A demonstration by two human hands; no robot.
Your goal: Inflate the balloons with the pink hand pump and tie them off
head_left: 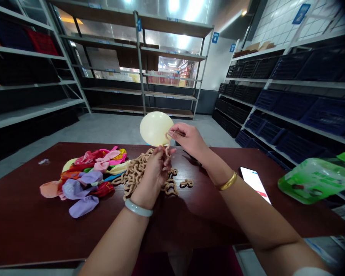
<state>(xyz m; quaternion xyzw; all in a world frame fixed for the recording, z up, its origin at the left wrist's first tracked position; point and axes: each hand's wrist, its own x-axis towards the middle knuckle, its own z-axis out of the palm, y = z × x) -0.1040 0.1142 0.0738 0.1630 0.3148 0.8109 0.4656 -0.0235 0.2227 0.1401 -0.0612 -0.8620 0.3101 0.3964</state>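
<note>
Balloon, pale yellow (153,126), one: inflated, smooth, rounded, with a soft sheen; held up above the far side of the table, its lower edge close to the left thumb. Strand, curly tan (168,145), one: matte, thin, wavy, running upright between the two hands beside the balloon. Right hand (189,140): thumb and forefinger pinching the strand's upper end; gold bangle (228,182), polished, at the wrist. Left hand (158,166): fingers curled in and pressed together about the strand's lower end; whether they also grip the balloon's neck, cannot be told; bangle, pale green, stone-like (138,209), at the wrist. Heap of tan curls (136,170): looped, tangled, dull-surfaced, around and partly behind the left hand; one small loose curl (186,183) apart, to its right. Deflated balloons (83,182): limp, wrinkled rubber in lilac, peach, pink, red and yellow, piled left of the heap. Table (60,237): dark reddish-brown, wood-grained, glossy. Smartphone (254,182): flat, screen lit, beyond the right forearm. Jug (310,184): clear plastic, bright green liquid, green cap, at the right. Shelving (140,73): metal uprights, flat boards, behind
</note>
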